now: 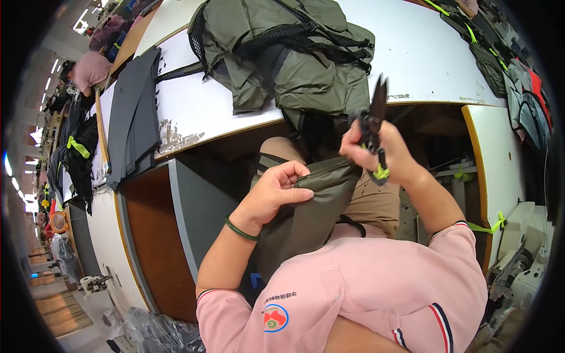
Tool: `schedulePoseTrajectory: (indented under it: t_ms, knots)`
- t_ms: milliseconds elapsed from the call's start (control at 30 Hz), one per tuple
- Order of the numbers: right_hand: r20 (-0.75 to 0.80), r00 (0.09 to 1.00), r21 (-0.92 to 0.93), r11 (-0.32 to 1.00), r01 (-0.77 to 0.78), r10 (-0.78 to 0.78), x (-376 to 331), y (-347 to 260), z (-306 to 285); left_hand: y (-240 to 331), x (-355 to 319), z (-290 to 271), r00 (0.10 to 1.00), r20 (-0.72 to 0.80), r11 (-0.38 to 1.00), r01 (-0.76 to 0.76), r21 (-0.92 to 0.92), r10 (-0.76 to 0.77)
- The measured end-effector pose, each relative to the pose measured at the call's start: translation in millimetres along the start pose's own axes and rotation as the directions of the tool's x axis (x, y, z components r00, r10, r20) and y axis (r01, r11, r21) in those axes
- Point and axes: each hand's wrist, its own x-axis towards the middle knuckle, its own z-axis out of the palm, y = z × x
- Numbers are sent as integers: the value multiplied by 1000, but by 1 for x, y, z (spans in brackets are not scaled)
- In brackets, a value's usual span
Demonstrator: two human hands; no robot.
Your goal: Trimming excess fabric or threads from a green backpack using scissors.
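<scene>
My left hand (272,193) pinches the edge of an olive-green fabric piece (322,206) between thumb and fingers. The fabric hangs over my lap, its top edge stretching right toward my other hand. Raised above that right end, my right hand (395,154) grips black scissors (377,106), blades pointing up and away from the fabric. A bright yellow-green strip is tied to the scissors' handle. Beyond my hands, a bundle of olive-green bags or sewn pieces (318,73) with black straps and mesh lies on the white table (429,65), partly hanging over its front edge.
Dark grey flat sheets (134,112) are stacked on the table at left, overhanging its edge. A grey upright panel (203,200) divides the open space under the tabletop. A white side panel (497,159) stands at right, near white machine parts (524,259). Another person (91,70) is far left.
</scene>
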Motion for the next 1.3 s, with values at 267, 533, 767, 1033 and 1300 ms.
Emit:
schedulePoseTrajectory:
  t_ms: [267,533,767,1033,1300]
  knots:
    - [255,945,-502,807,310,-204,3,-25,-2,-5,4,-4,999,9,996,43,-77,-43]
    - [318,894,-559,699,447,-317,6,-1,5,-7,3,2,1000,-10,997,24,-75,-25]
    - [81,968,-446,860,248,-237,-4,3,-14,-7,3,-3,999,-6,989,51,-138,-52]
    - [446,836,-820,228,525,-321,5,-33,-75,-8,1,-15,993,44,965,113,-235,-106]
    - [583,777,-785,83,614,-239,15,-38,-85,-9,2,-18,986,102,960,156,-234,-135]
